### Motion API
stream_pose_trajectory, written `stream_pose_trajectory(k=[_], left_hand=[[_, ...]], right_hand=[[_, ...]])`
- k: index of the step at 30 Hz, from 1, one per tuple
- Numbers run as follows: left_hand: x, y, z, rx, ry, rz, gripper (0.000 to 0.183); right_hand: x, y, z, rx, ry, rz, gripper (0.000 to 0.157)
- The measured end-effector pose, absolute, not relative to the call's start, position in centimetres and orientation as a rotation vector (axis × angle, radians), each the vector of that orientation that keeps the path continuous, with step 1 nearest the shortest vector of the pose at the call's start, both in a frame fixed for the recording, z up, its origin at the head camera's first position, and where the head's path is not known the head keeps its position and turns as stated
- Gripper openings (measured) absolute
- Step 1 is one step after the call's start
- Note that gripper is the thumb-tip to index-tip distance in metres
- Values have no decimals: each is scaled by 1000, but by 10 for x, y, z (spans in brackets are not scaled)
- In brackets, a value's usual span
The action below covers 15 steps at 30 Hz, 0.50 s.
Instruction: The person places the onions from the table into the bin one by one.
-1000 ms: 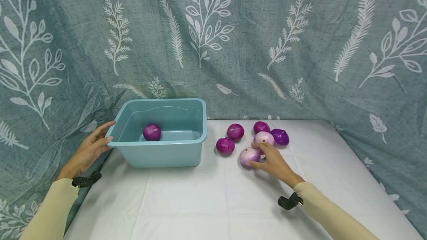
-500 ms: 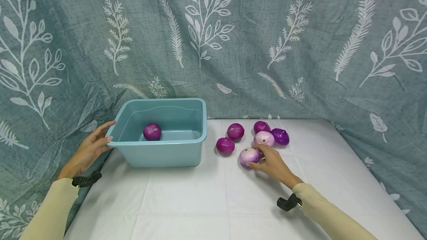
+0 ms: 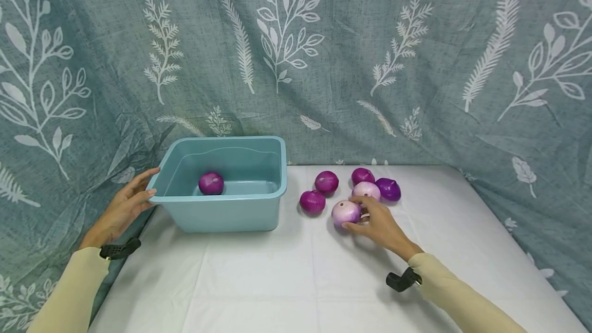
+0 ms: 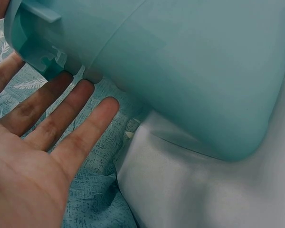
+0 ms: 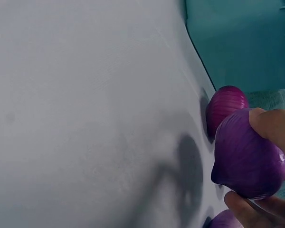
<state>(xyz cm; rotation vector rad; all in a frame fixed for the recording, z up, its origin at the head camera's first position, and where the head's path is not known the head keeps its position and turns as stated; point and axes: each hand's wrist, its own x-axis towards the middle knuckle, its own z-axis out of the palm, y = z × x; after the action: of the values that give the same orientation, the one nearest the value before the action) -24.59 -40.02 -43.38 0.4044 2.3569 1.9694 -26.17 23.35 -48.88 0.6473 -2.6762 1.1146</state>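
Leafy curtain [image 3: 342, 50], creased white cloth [image 3: 259, 276] — held onion [image 3: 345, 213]

Hangs as a grey-teal curtain [image 3: 347, 73] behind the table [image 3: 259, 281] and along both its left and right sides. Bears white printed sprays [image 3: 281, 30] of outlined leaves, ferny fronds [image 3: 164, 48], feather-like plumes [image 3: 495, 37] and a few small single leaves [image 3: 311, 123] lower down. Falls in soft wrinkles, and in the left wrist view shows a woven-looking texture, bunched beside the table's edge. Below, spreads as a white cloth [image 3: 370, 304] over the table, marked by straight fold creases. Takes blurred grey shadows [image 5: 156, 190] in the right wrist view.
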Motion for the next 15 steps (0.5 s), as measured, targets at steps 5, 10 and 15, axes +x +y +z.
stream_pose_trajectory(k=[5,10,15], left_hand=[[-246,-399,-433,399,2354,1966,60],[-246,-399,-433,399,2345,1974,60],[-246,-399,-434,396,2348,1980,60]], right_hand=[[-261,233,-480,650,-2666,1113,73],[-261,226,-468,648,-2643,1143,72],[-265,217,-454,667,-2607,1157,67]])
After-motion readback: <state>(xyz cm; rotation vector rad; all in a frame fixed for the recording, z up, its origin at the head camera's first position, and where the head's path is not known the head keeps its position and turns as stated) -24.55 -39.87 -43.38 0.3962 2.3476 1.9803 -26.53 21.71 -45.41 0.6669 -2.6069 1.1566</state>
